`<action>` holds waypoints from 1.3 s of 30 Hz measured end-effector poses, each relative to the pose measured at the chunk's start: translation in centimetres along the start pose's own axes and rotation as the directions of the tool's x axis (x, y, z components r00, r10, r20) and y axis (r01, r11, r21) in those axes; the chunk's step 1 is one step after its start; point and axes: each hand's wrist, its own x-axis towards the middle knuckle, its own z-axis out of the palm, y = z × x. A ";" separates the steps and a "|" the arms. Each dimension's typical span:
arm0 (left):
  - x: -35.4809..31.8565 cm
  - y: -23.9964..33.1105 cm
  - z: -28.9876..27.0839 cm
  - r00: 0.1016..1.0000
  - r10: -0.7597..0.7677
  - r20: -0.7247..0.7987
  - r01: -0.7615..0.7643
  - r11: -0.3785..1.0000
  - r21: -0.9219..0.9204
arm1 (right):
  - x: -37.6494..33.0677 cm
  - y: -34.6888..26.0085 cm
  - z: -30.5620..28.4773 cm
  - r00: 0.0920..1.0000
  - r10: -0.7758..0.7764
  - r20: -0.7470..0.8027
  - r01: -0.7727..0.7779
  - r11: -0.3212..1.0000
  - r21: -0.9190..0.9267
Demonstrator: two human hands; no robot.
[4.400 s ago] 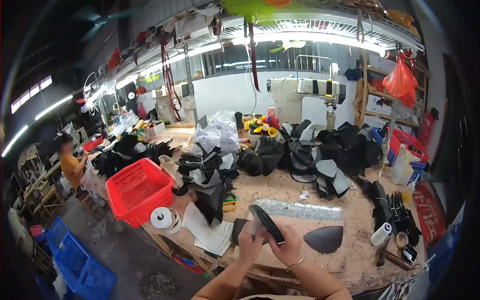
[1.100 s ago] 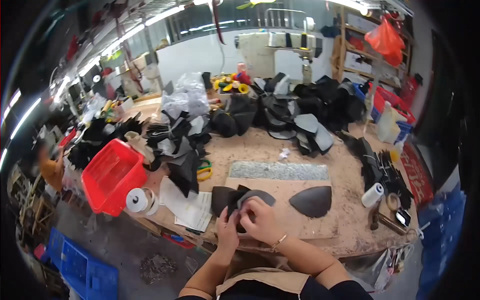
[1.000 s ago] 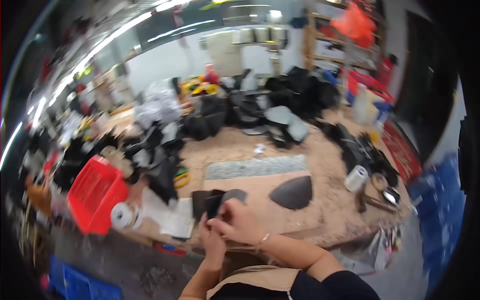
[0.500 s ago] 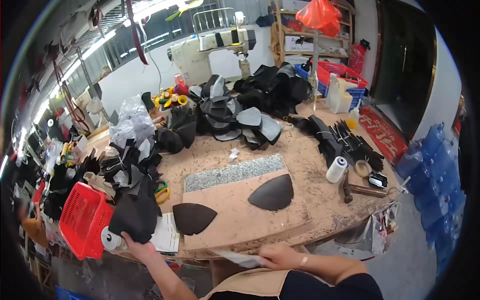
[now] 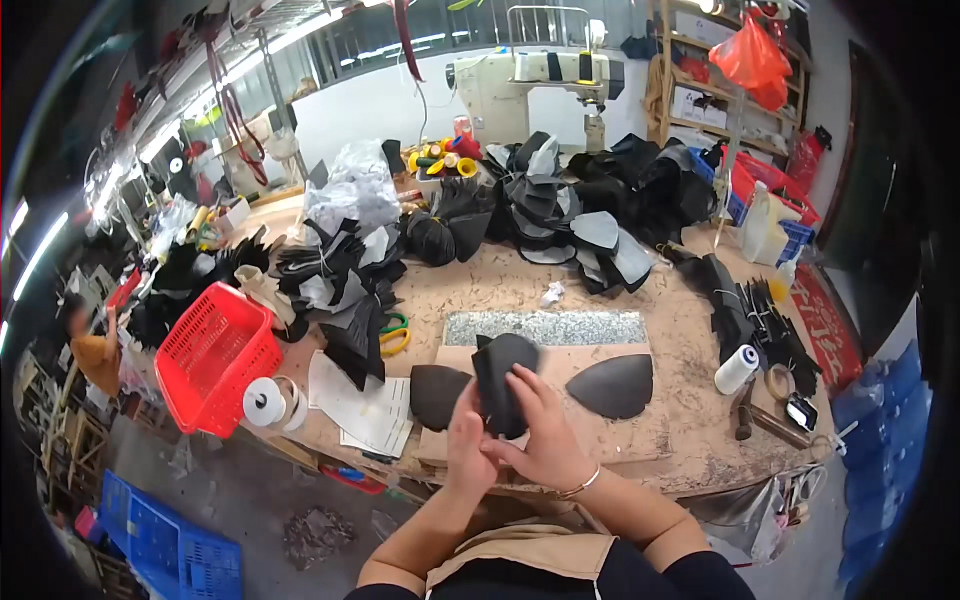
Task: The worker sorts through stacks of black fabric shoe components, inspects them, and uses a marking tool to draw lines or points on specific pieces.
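In front of my chest, a folded or stacked black leather-like piece (image 5: pixel 505 380) stands upright between my two hands, slightly blurred. My left hand (image 5: pixel 468 448) grips its lower left edge. From the right, my right hand (image 5: pixel 545 425) closes on it, fingers across its face. Below it lies a wooden board (image 5: pixel 540 440) with a speckled grey stone strip (image 5: pixel 545 327) along its far side. One cut black piece (image 5: pixel 438 397) rests on the board's left, partly behind my hands. Another pointed black piece (image 5: pixel 611 386) lies flat on its right.
Left are a red basket (image 5: pixel 215 350), a white tape roll (image 5: pixel 265 402), paper sheets (image 5: pixel 365 400) and scissors (image 5: pixel 396 335). Black cut pieces (image 5: pixel 540 210) pile up at the back before a sewing machine (image 5: pixel 530 90). A thread cone (image 5: pixel 737 369) and hammer (image 5: pixel 744 410) sit right.
My left hand has come from the black pieces by the red basket to the middle. My right hand has risen from the table edge; both now hold a black piece. The view has swung left.
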 end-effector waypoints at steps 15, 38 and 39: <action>-0.2 1.8 -0.6 0.986 0.108 0.124 -0.164 0.656 0.737 | 0.2 3.4 -0.2 0.851 0.158 0.501 -0.525 0.205 0.826; -0.3 2.5 -1.3 0.991 -0.011 0.135 -0.086 0.723 0.686 | 0.5 2.0 0.3 0.869 0.407 0.282 -0.479 0.546 0.688; -0.4 2.5 -1.3 0.993 -0.004 0.122 -0.085 0.694 0.715 | 0.5 1.8 0.2 0.869 0.401 0.289 -0.482 0.557 0.677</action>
